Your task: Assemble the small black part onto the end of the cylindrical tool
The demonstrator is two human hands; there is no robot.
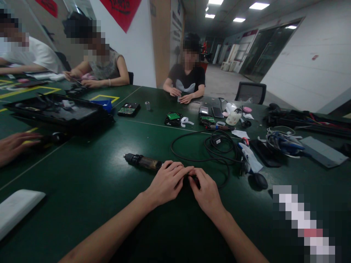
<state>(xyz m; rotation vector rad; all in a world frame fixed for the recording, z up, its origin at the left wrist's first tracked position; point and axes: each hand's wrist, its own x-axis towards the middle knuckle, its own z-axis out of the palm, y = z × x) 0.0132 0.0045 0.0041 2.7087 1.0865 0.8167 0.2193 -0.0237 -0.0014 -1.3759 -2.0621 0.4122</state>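
i'm seeing a black tray (57, 122) sitting at far left. on the green surface (95, 190), a dark screwdriver (145, 162) is pointing its tip left; my left grip (168, 182) is covering its other end, how tightly i cannot tell. my right grip (207, 190) is bending its fingers inward, whether pinching anything i cannot tell. beyond, a cable (206, 142) is looping.

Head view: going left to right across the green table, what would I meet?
White block, blue box, screwdriver, the person's left hand, right hand, black slab, grey panel.
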